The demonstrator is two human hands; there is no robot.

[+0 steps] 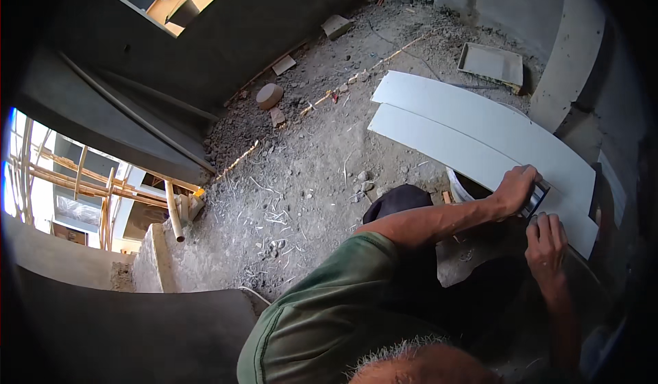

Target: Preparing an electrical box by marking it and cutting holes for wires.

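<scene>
2 hands [531, 216] on white panel [480, 134], gripping dark tool [535, 199].

Smooth matt white panels [480, 134] — rough gritty floor [322, 165]

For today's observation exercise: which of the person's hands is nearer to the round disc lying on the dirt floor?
Left. The left hand lies closer to the disc; the right hand sits below it, farther away. Both rest on the white board.

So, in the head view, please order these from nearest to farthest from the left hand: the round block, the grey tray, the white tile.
1. White tile: under the left hand.
2. Grey tray: beyond the tile, by the wall.
3. Round block: far left, on rubble.
</scene>
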